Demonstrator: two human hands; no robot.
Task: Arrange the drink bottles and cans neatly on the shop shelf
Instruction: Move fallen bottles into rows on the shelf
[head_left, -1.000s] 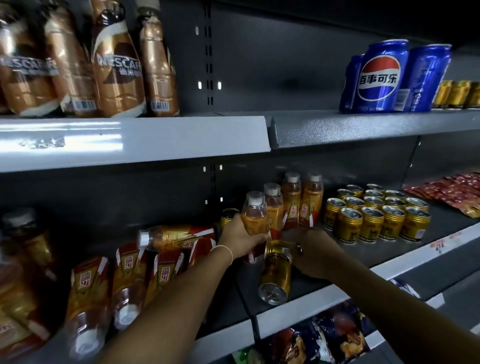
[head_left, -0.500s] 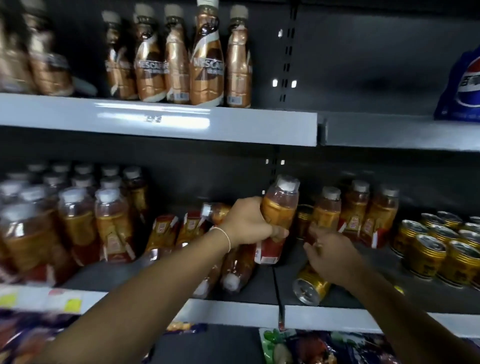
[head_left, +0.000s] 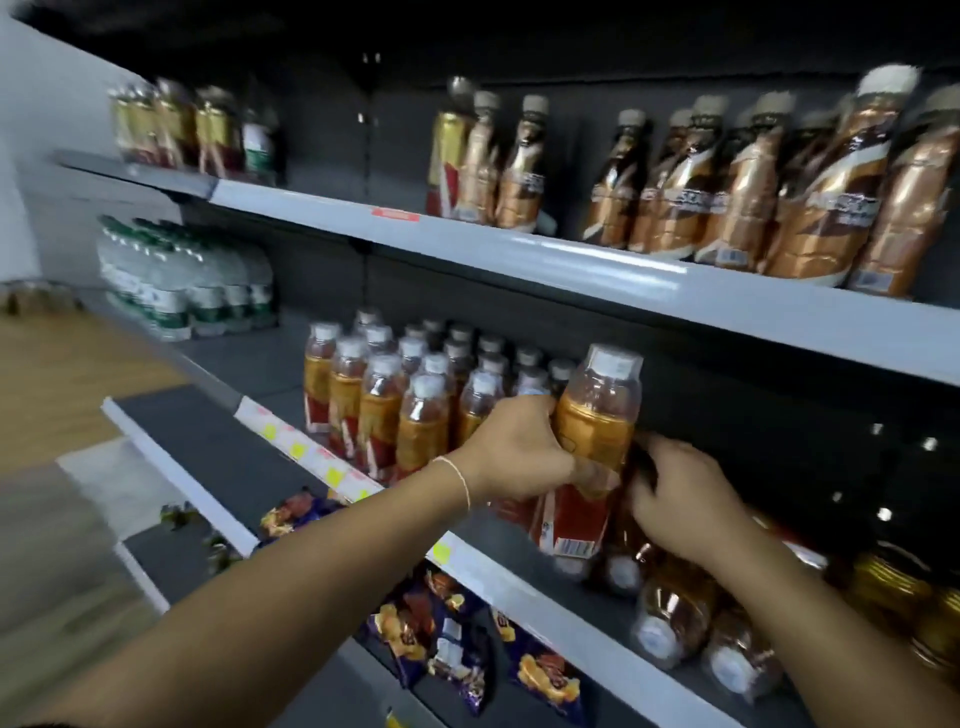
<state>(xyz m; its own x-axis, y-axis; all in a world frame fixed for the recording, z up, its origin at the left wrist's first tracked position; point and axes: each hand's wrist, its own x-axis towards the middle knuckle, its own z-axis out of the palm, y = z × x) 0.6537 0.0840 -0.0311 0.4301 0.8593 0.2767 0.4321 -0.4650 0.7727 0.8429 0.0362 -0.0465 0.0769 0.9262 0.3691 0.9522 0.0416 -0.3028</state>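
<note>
Orange drink bottle (head_left: 597, 415) is held almost upright at centre right of the frame, over the middle shelf (head_left: 519, 590), just beside the upright bottle rows (head_left: 405, 405). Left grip (head_left: 519, 457) wraps its waist. Right grip (head_left: 680, 499) lies just behind it; I cannot tell whether it holds anything.

Amber bottle (head_left: 592, 436) with white cap and red lower label; above it, copper-brown coffee bottles (head_left: 826, 208) with white swooshes on a grey shelf (head_left: 623, 278); to its left, clear water bottles (head_left: 171, 286) with green labels; below it, purple-and-orange snack bags (head_left: 441, 639); lower right, gold cans (head_left: 891, 582).
</note>
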